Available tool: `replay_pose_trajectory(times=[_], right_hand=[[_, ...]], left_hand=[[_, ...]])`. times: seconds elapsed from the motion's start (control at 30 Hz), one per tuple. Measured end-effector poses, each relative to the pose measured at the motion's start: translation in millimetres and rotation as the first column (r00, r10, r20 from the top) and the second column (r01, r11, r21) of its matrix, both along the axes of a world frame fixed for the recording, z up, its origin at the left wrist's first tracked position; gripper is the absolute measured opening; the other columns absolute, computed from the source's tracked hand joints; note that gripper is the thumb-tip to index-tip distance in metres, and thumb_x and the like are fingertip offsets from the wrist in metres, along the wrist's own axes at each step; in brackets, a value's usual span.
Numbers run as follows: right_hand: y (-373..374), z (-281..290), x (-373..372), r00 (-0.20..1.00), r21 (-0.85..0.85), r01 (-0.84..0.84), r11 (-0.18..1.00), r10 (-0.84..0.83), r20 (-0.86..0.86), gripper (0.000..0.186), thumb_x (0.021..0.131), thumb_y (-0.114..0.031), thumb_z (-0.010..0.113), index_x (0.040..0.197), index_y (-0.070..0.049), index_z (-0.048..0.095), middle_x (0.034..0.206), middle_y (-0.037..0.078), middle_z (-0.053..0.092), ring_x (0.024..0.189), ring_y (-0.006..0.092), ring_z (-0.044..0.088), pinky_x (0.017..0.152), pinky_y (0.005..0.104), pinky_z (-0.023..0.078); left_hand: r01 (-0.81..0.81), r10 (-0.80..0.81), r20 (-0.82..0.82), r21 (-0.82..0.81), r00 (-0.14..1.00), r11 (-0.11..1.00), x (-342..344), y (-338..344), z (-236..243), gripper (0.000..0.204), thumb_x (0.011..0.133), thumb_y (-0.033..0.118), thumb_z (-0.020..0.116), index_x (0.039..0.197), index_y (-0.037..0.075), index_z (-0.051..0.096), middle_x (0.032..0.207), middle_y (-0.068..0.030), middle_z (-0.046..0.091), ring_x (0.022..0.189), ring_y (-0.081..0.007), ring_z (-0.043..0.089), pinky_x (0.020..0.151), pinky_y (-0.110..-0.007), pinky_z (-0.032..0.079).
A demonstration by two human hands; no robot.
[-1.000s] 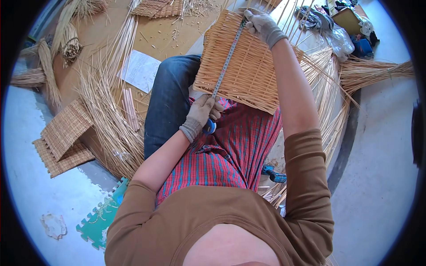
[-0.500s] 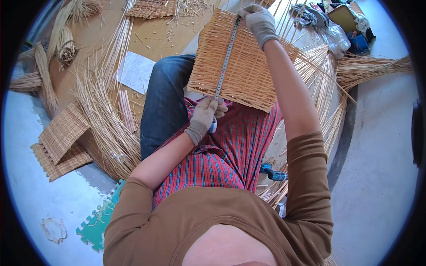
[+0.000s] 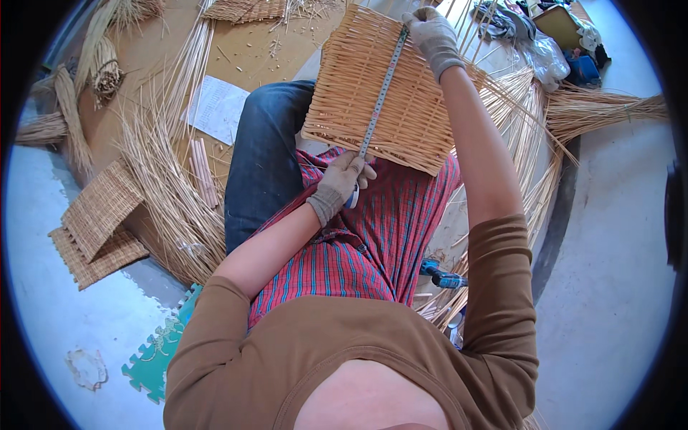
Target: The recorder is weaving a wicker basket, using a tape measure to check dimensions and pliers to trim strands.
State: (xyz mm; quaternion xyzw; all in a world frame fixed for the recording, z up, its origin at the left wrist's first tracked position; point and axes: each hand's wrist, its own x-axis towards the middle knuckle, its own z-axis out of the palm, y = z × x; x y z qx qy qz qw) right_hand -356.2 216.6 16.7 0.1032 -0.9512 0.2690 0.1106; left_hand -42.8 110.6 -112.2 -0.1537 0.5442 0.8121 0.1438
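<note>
A flat woven wicker panel (image 3: 340, 89) leans across my lap, tilted, with loose canes sticking out at its far right corner. Over its weave runs the pulled-out blade of a tape measure (image 3: 385, 89). My gloved left hand (image 3: 342, 175) is closed around the tape measure's case at the panel's near edge; only a bit of the case shows below the fingers. At the far edge, my gloved right hand (image 3: 432, 36) pinches the blade's end against the panel. A red checked cloth (image 3: 322, 269) covers my lap under the panel.
Bundles of thin cane (image 3: 168, 193) lie to the left, beside a written paper sheet (image 3: 217, 109) and pinkish sticks (image 3: 203, 172). Two woven pieces (image 3: 104, 208) rest at far left. A blue power drill (image 3: 444, 276) is by my right side; more cane (image 3: 602, 109) spreads at right.
Both hands have shifted slightly right with the tape blade, which now lies further right across the panel. The panel has moved a little up and tilted slightly.
</note>
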Motion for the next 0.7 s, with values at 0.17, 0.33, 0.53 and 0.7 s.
replay_pose_trajectory(times=[0.17, 0.33, 0.53, 0.7], right_hand=[[1.8, -3.4, -7.3, 1.0, 0.027, -0.013, 1.0, 0.013, 0.001, 0.045, 0.088, -0.044, 0.068, 0.109, -0.004, 0.069, 0.097, 0.011, 0.074, 0.091, 0.0223, 0.07, 0.085, 0.0341, 0.053], [5.2, 1.4, -10.1, 0.981, -0.14, -0.041, 0.989, 0.066, 0.18, 0.042, 0.089, -0.04, 0.069, 0.107, -0.001, 0.068, 0.088, 0.008, 0.074, 0.078, 0.0152, 0.07, 0.077, 0.0305, 0.054], [7.0, -3.3, -15.9, 0.967, -0.244, -0.048, 0.968, 0.106, 0.231, 0.04, 0.087, -0.03, 0.073, 0.114, -0.001, 0.064, 0.088, 0.009, 0.073, 0.077, 0.0153, 0.07, 0.075, 0.0294, 0.055], [29.2, -16.6, -54.5, 0.983, -0.199, -0.027, 0.98, 0.063, 0.172, 0.045, 0.083, -0.012, 0.075, 0.124, -0.001, 0.062, 0.095, 0.01, 0.071, 0.081, 0.017, 0.069, 0.07, 0.0275, 0.055]], left_hand=[[-0.004, 0.004, -0.002, 0.01, 1.0, 1.0, -0.2, -0.9, 2.7, 0.025, 0.107, 0.02, 0.042, 0.11, 0.003, 0.06, 0.08, -0.0034, 0.067, 0.058, -0.0079, 0.053, 0.057, -0.022, 0.046], [-0.008, 0.008, -0.006, 0.014, 1.0, 1.0, -0.8, -1.0, 3.7, 0.025, 0.107, 0.02, 0.042, 0.11, 0.003, 0.061, 0.079, -0.0034, 0.067, 0.058, -0.0077, 0.053, 0.057, -0.022, 0.046], [-0.014, 0.014, 0.008, 0.022, 1.0, 1.0, -0.4, -1.6, 3.9, 0.024, 0.107, 0.018, 0.042, 0.109, 0.003, 0.061, 0.079, -0.0032, 0.067, 0.058, -0.0077, 0.053, 0.057, -0.022, 0.046], [0.002, -0.002, -0.003, -0.006, 1.0, 1.0, -2.5, 5.5, 6.4, 0.024, 0.107, 0.017, 0.042, 0.109, 0.002, 0.06, 0.08, -0.0033, 0.067, 0.059, -0.008, 0.053, 0.058, -0.022, 0.047]])
